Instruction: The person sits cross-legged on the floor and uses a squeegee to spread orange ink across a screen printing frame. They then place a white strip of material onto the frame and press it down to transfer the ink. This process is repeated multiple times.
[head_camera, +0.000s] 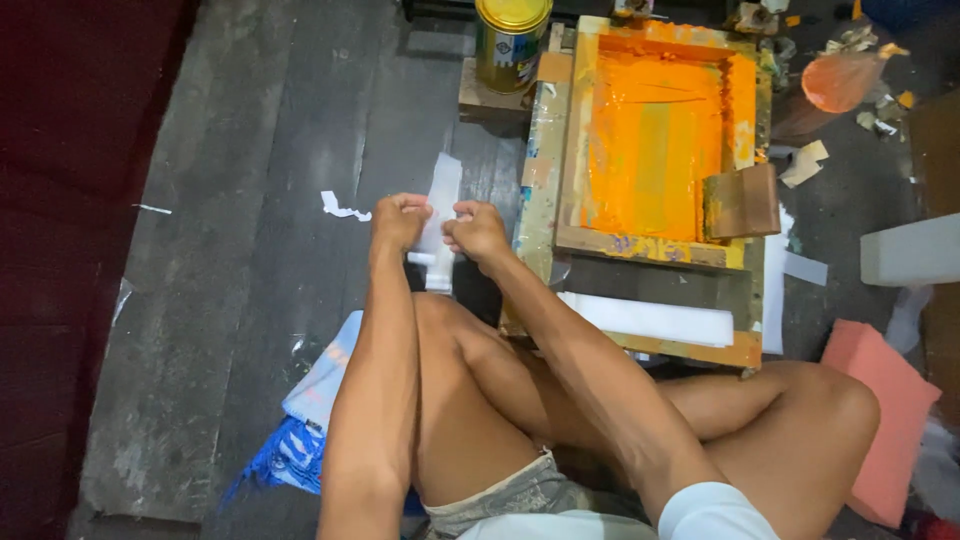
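Observation:
I sit on a dark wooden floor with my knees up. My left hand (398, 220) and my right hand (478, 232) are both closed on a strip of white paper (441, 190), held between them just above the floor. The strip runs from above my hands to below them. To the right lies a wooden printing frame (566, 150) whose screen is covered in orange ink (650, 140). A wooden squeegee block (742, 202) rests at the frame's right corner.
A yellow-lidded paint can (511, 40) stands on a board behind the frame. A white sheet (655, 318) lies under the frame's near edge. A torn white scrap (342, 208), blue-white cloth (305, 420), a pink foam pad (885, 410) and an orange bag (838, 78) lie around.

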